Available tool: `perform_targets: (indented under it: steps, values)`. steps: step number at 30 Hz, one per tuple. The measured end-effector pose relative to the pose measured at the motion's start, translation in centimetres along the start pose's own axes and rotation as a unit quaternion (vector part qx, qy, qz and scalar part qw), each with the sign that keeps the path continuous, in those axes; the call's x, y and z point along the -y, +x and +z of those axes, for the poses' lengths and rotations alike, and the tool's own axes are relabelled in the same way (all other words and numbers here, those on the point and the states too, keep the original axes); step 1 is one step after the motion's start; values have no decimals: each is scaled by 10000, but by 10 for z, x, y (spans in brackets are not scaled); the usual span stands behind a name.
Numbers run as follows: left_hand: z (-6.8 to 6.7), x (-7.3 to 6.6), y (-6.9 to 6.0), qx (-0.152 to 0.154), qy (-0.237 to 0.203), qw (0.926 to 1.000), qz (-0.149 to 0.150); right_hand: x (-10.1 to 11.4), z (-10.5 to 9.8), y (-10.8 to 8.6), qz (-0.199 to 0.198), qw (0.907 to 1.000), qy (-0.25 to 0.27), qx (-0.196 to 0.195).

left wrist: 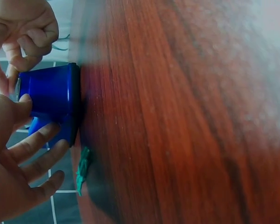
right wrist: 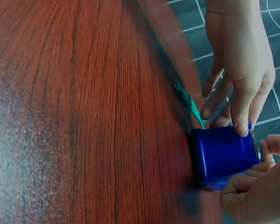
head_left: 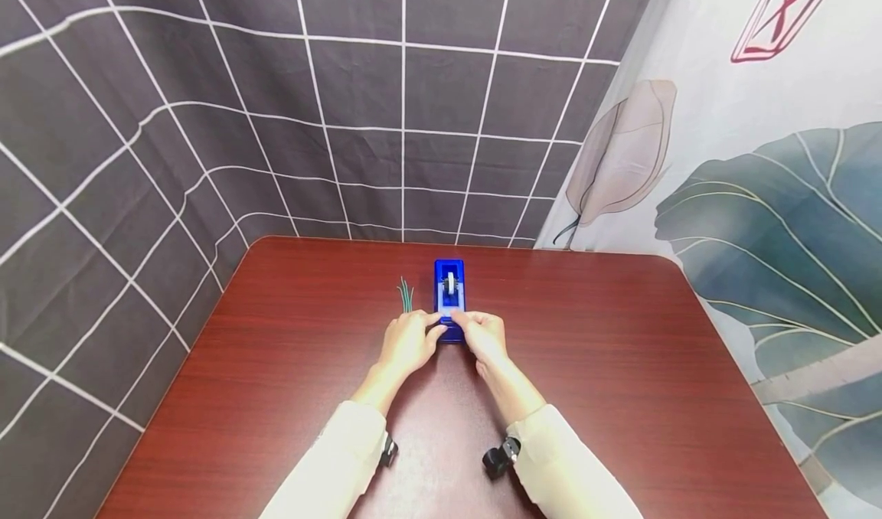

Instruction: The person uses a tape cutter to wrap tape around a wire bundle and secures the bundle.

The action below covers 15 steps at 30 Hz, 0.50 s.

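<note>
A blue tape dispenser (head_left: 449, 266) stands on the table with a small roll of tape (head_left: 451, 282) inside it. My left hand (head_left: 408, 341) holds the dispenser's front end from the left. Its thumb presses the front face (left wrist: 49, 91), and its other fingers spread along the side. From the right, my right hand (head_left: 485, 337) meets the cutting edge (right wrist: 255, 142). There its thumb and index finger pinch at the tape's end, while the other fingers curl in. The tape end itself is mostly hidden. Thin green strands (head_left: 406, 295) lie just beyond the left hand.
The reddish-brown wooden table (head_left: 586, 335) extends on both sides of the dispenser. Behind it hangs a dark grey curtain (head_left: 358, 151) with white grid lines. A white cloth with leaf prints (head_left: 779, 190) hangs on the right.
</note>
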<state>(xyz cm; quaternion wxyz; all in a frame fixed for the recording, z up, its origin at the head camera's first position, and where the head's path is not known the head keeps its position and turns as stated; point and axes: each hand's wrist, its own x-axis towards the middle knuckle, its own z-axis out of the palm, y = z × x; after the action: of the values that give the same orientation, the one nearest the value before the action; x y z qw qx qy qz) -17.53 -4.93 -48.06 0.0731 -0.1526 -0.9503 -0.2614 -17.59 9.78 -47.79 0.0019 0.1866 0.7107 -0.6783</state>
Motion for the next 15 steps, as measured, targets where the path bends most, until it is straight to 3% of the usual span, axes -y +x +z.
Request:
perform_targets:
  steps: [15]
  values:
    - [2, 1, 0, -53, -3, 10000, -24, -3, 8, -12, -256, 9994, 117, -192]
